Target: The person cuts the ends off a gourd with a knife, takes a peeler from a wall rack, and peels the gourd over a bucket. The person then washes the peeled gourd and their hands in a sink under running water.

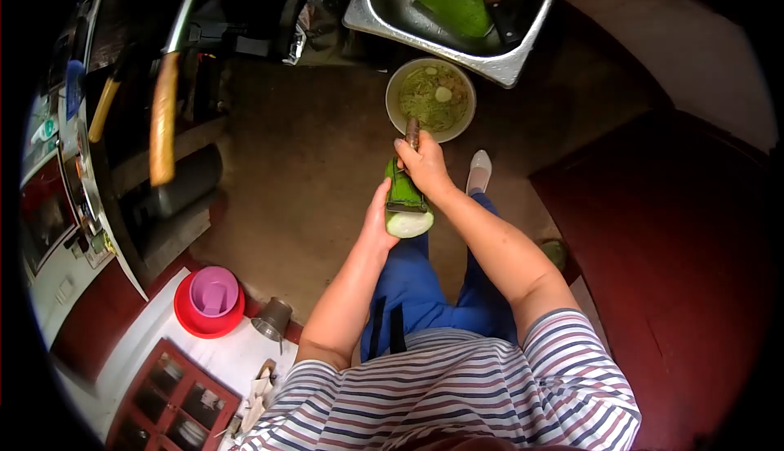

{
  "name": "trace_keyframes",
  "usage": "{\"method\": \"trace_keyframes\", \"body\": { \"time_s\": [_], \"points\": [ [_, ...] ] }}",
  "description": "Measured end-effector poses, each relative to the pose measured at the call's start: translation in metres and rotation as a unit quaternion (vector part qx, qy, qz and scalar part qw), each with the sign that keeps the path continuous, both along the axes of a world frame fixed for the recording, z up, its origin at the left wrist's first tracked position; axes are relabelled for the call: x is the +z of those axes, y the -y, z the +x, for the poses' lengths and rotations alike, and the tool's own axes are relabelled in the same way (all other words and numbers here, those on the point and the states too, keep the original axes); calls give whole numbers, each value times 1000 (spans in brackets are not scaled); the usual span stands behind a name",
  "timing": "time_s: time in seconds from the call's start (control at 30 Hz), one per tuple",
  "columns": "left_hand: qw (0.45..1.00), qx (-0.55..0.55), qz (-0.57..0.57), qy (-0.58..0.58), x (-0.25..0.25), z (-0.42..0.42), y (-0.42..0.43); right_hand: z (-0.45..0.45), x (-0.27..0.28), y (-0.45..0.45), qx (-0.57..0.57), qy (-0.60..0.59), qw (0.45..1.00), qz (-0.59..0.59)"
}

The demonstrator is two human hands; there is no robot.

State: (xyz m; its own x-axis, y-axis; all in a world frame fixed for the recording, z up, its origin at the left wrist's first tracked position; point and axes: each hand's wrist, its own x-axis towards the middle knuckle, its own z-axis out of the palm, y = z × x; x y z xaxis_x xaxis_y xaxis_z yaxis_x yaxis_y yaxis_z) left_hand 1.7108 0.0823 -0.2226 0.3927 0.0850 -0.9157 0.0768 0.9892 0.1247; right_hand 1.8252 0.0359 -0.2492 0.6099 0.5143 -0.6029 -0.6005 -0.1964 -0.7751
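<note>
My left hand (pixel 379 216) is closed around the side of a cut green gourd (pixel 410 224), whose pale flesh shows at the end nearest me. My right hand (pixel 427 167) grips a peeler (pixel 413 131) by its brown handle. Its frame lies over the gourd's green skin, with the crossbar near the cut end. Just beyond my hands, a white bucket (pixel 392 83) on the floor holds green peelings and a few pale round pieces. The gourd's underside and most of my left fingers are hidden.
A steel sink (pixel 359 18) at the top holds another green gourd (pixel 452 2) and a dark-handled knife (pixel 513 20). Wooden-handled tools (pixel 164 116) hang at the left. Red and purple basins (pixel 214 292) and a metal cup (pixel 272 319) stand lower left. A dark red surface (pixel 653 271) spans the right.
</note>
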Motion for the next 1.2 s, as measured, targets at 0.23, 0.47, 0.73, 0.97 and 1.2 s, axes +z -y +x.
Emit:
{"method": "trace_keyframes", "body": {
  "time_s": [0.23,0.47,0.73,0.97,1.2],
  "points": [
    [998,-35,-57,6,-56,-18,-27,-6,-115,-38,-21,6,999,-33],
    [992,-88,-84,-21,-110,-31,-43,-25,-256,-54,-78,-76,994,-31],
    [997,-67,-49,8,-158,-33,-70,2,-302,-41,-168,-98,968,-156],
    [993,-97,63,-38,-189,0,-74,-26,-217,-41,-242,-146,958,43],
    [991,-80,85,-60,-186,1,-66,-20,-210,-47,-211,-15,977,9]
  ]
}}
